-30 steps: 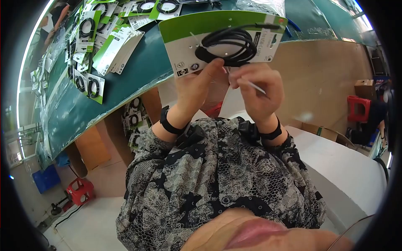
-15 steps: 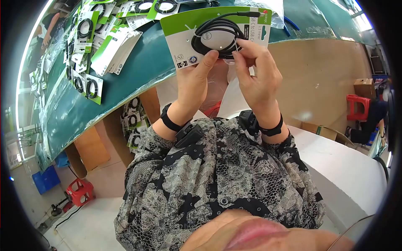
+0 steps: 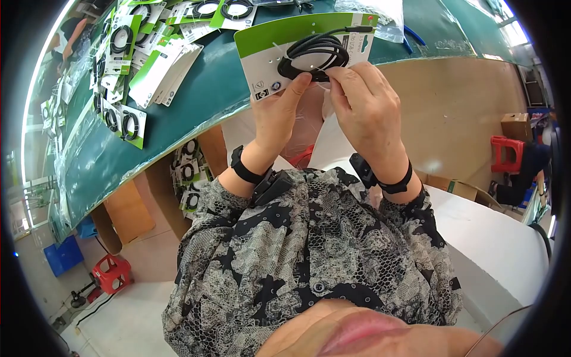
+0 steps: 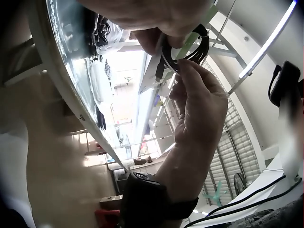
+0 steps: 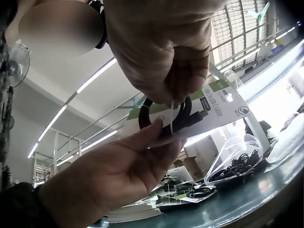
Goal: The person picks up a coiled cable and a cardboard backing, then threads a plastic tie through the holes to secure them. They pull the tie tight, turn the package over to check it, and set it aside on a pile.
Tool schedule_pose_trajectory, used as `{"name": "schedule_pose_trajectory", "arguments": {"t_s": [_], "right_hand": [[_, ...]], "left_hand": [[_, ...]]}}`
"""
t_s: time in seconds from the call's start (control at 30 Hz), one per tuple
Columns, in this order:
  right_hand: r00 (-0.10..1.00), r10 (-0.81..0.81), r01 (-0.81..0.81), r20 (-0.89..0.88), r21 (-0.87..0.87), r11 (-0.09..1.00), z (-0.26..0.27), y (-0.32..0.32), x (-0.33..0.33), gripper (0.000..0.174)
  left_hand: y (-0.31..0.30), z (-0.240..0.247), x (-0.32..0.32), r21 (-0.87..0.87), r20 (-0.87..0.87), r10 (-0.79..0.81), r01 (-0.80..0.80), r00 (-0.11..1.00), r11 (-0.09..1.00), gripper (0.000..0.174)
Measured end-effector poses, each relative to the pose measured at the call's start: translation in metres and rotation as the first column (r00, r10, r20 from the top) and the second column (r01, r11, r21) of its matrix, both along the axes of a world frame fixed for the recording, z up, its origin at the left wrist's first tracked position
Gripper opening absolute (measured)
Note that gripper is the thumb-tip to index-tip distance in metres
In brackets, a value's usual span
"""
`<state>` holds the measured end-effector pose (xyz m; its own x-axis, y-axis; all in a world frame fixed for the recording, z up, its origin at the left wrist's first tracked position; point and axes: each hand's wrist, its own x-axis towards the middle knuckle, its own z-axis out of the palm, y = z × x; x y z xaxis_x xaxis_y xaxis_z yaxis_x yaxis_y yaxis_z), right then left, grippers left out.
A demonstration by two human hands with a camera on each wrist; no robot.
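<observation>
A green and white backing card (image 3: 256, 62) is held up above the table edge, tilted, with a coiled black USB-C cable (image 3: 321, 41) on its face. My left hand (image 3: 276, 122) grips the card's lower edge, thumb in front beside the coil and fingers behind. With thumb and fingertips together, my right hand (image 3: 372, 113) pinches a thin white tie (image 5: 172, 116) at the coil's lower right. The tie crosses the strands in the right wrist view. A second short white tie end (image 3: 277, 49) sticks out at the coil's upper left.
Several carded cables (image 3: 122, 44) lie heaped on the green table (image 3: 196, 98), near a stack of cards (image 3: 157, 71). Clear plastic bags (image 3: 380, 21) and a blue-handled tool (image 3: 413, 38) are at the back right. More carded cables (image 3: 189, 172) sit below the table.
One second ago the right hand was below the card with a thin white strip in it; now its fingertips are at the coil. The card has shifted slightly left and turned in the left hand.
</observation>
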<state>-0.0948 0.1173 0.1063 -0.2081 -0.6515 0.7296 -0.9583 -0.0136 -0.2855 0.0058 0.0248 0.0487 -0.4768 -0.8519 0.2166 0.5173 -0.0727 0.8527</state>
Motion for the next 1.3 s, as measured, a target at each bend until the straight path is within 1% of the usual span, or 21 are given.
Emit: {"name": "schedule_pose_trajectory", "arguments": {"t_s": [0.07, 0.17, 0.2, 0.3, 0.47, 0.7, 0.8, 0.87, 0.93, 0.97, 1.0, 1.03, 1.07, 1.1, 1.13, 1.17, 1.2, 1.23, 1.27, 1.3], "right_hand": [[1.000, 0.008, -0.008, 0.002, 0.005, 1.000, 0.000, -0.001, 0.000, 0.017], [1.000, 0.008, -0.008, 0.002, 0.018, 1.000, 0.000, -0.002, 0.000, 0.016], [1.000, 0.005, -0.005, 0.001, 0.027, 1.000, 0.000, -0.002, 0.000, 0.016], [1.000, 0.001, -0.001, -0.002, 0.037, 0.999, 0.000, -0.004, 0.001, 0.016], [1.000, -0.010, 0.011, -0.018, 0.044, 0.999, -0.003, -0.006, 0.001, 0.016], [0.999, -0.019, 0.021, -0.028, 0.058, 0.998, -0.002, -0.006, 0.003, 0.014], [1.000, -0.010, 0.011, -0.028, 0.055, 0.998, -0.004, -0.008, 0.003, 0.013], [0.999, 0.003, 0.001, -0.037, 0.115, 0.993, -0.007, -0.010, 0.003, 0.013], [0.999, 0.009, -0.003, -0.041, 0.147, 0.989, -0.011, -0.011, 0.000, 0.013], [1.000, 0.026, -0.026, 0.003, 0.133, 0.991, -0.015, -0.013, -0.003, 0.013], [0.998, 0.044, -0.050, 0.047, 0.118, 0.992, -0.017, -0.015, -0.005, 0.012], [0.994, 0.065, -0.074, 0.092, 0.099, 0.992, -0.019, -0.016, -0.006, 0.012], [0.993, 0.071, -0.080, 0.093, 0.098, 0.992, -0.018, -0.010, -0.015, 0.012], [0.972, 0.056, -0.049, 0.228, -0.037, 0.998, -0.015, 0.004, -0.032, 0.014], [0.931, 0.055, 0.005, 0.362, -0.162, 0.987, -0.015, 0.013, -0.044, 0.016], [0.930, 0.054, 0.005, 0.364, -0.160, 0.987, -0.018, 0.011, -0.052, 0.016], [0.801, 0.033, -0.004, 0.598, -0.050, 0.999, -0.025, 0.004, -0.065, 0.018], [0.617, -0.019, -0.038, 0.787, 0.053, 0.998, -0.033, 0.001, -0.073, 0.021], [0.617, -0.025, -0.031, 0.787, 0.056, 0.998, -0.047, -0.003, -0.067, 0.021], [0.800, 0.063, -0.048, 0.597, -0.041, 0.998, -0.066, -0.012, -0.055, 0.025]], "left_hand": [[-0.001, -0.001, 0.001, -0.022, 0.016, 0.018, -0.018, 1.000, 1.000, 0.021], [-0.002, -0.004, 0.004, -0.143, 0.150, 0.105, -0.083, 0.983, 0.986, 0.017], [-0.002, -0.006, 0.004, -0.142, 0.149, 0.105, -0.084, 0.983, 0.986, 0.017], [-0.003, -0.010, 0.006, -0.250, 0.199, 0.160, -0.108, 0.967, 0.962, 0.016], [-0.001, -0.010, 0.004, -0.215, 0.203, 0.141, -0.097, 0.969, 0.972, 0.017], [-0.003, -0.012, 0.001, -0.124, 0.123, 0.108, -0.092, 0.987, 0.988, 0.016], [-0.004, -0.010, 0.003, -0.180, 0.145, 0.118, -0.091, 0.982, 0.979, 0.018], [-0.003, -0.010, 0.003, -0.206, 0.158, 0.120, -0.087, 0.980, 0.975, 0.018], [-0.003, -0.011, 0.000, -0.106, 0.153, 0.092, -0.076, 0.984, 0.991, 0.020], [-0.003, -0.011, -0.001, -0.056, 0.151, 0.079, -0.071, 0.985, 0.996, 0.021], [-0.003, -0.011, -0.001, -0.053, 0.153, 0.079, -0.071, 0.985, 0.996, 0.021], [-0.004, -0.009, -0.001, 0.050, 0.087, 0.025, -0.029, 0.996, 0.998, 0.022], [-0.007, -0.007, 0.000, 0.148, 0.015, -0.018, 0.015, 1.000, 0.989, 0.023], [-0.010, -0.005, 0.002, 0.241, -0.063, -0.049, 0.063, 0.997, 0.968, 0.024], [-0.011, -0.003, 0.005, 0.242, -0.061, -0.042, 0.056, 0.997, 0.969, 0.024], [-0.012, 0.000, 0.011, 0.289, -0.059, -0.104, 0.117, 0.993, 0.950, 0.024], [-0.011, 0.002, 0.015, 0.334, -0.063, -0.171, 0.182, 0.983, 0.925, 0.023], [-0.008, 0.005, 0.017, 0.378, -0.070, -0.239, 0.247, 0.969, 0.892, 0.023], [-0.004, 0.010, 0.015, 0.380, -0.071, -0.246, 0.254, 0.967, 0.890, 0.023], [0.000, 0.015, 0.012, 0.365, -0.082, -0.262, 0.274, 0.962, 0.890, 0.023]]}}
